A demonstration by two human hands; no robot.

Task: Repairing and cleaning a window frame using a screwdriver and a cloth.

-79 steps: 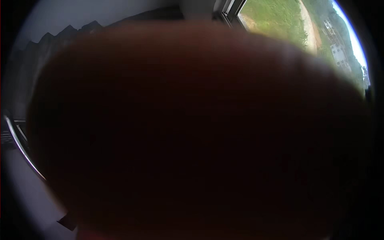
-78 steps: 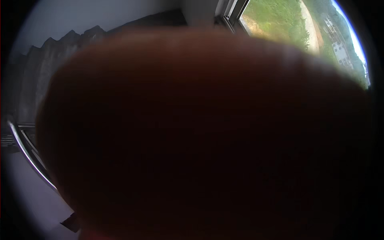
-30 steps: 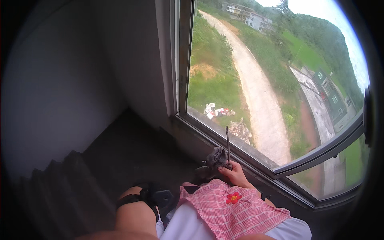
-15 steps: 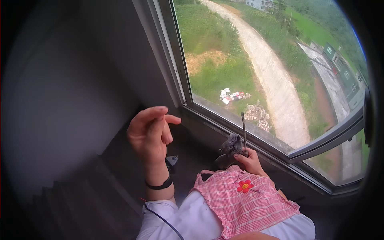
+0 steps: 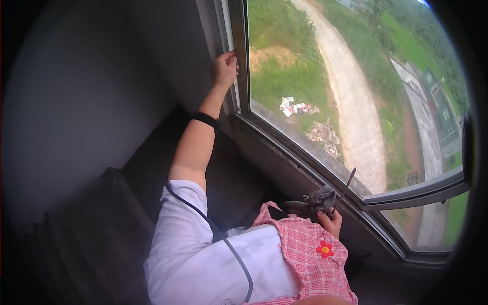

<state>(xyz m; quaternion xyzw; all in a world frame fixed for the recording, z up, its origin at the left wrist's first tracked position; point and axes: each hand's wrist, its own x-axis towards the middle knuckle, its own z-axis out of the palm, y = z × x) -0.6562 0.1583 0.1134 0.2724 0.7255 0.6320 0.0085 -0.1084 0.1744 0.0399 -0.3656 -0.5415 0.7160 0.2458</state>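
My left hand (image 5: 225, 69) is stretched up to the left upright of the metal window frame (image 5: 239, 81), its fingers curled and closed against the edge. A black band circles that wrist. Lower down, near the sill, my right hand (image 5: 331, 222) is closed on a crumpled dark grey rag (image 5: 321, 199) and a thin metal rod (image 5: 348, 184) like a screwdriver shaft, which points up and to the right. Its handle end is hidden in the fingers. The left fingertips are partly hidden at the frame.
An angled window sash (image 5: 422, 195) stands at the right, past the sill track (image 5: 300, 161). Outside lie a pale road, grass and litter. Dark steps (image 5: 101, 213) are at the lower left beside a grey wall (image 5: 101, 101). A dark cable (image 5: 223, 236) crosses my white shirt.
My left hand has moved up and away from me, from mid-air to the window frame. My right hand, still holding the rag and rod, has shifted down and right; the rod now tilts more.
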